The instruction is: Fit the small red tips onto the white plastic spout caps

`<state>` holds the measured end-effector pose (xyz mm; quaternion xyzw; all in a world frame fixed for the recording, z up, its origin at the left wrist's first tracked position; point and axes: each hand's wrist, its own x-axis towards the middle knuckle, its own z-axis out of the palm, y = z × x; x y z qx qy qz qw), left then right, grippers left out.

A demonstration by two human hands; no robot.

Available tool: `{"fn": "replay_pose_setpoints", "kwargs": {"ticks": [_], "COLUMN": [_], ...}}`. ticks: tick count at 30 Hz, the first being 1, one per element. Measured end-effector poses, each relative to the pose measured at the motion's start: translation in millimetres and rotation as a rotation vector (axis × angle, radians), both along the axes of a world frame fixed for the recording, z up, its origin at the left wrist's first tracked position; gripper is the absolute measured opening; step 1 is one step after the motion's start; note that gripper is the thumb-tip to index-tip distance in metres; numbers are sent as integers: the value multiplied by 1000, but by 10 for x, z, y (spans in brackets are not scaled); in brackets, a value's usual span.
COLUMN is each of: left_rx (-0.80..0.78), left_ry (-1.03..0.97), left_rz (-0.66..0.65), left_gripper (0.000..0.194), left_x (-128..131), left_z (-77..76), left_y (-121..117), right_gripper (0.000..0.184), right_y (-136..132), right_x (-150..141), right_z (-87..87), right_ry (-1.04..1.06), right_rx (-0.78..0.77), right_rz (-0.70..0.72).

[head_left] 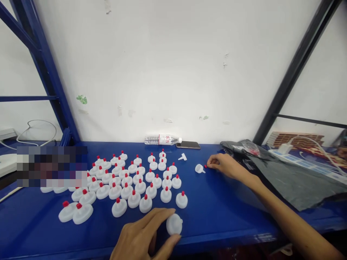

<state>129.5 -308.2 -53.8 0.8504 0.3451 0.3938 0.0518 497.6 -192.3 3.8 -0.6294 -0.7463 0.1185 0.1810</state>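
Near the table's front edge, my left hand [148,233] grips a white round nozzle lid [174,224] by its rim, between thumb and fingers. No red cap shows on that lid. Farther back on the right, my right hand [219,162] is closed in a pinch, with a small red cap [205,166] at its fingertips. Just left of it, a white nozzle lid [199,168] lies tipped over, its spout toward the right. Several white lids with red tips [166,195] stand upright across the left and middle of the blue table [217,213].
A clear water bottle [162,139] lies against the wall beside a dark phone [188,145]. A small white T-shaped piece [183,156] sits nearby. Grey plastic bags [292,180] and a power strip [311,164] occupy the right. Blue posts [50,72] flank the left side.
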Motion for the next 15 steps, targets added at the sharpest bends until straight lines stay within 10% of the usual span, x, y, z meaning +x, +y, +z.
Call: {"fn": "replay_pose_setpoints", "kwargs": {"ticks": [8, 15], "left_rx": [-13, -59], "left_ry": [54, 52], "left_rz": [57, 12], "left_gripper": [35, 37], "left_x": [8, 9], "left_z": [-22, -20], "left_y": [-9, -21], "right_gripper": [28, 12], "right_y": [-499, -1301], "right_x": [-185, -1196], "right_z": [232, 189], "right_ry": [317, 429], "right_rx": [254, 272], "right_rz": [-123, 231]}}
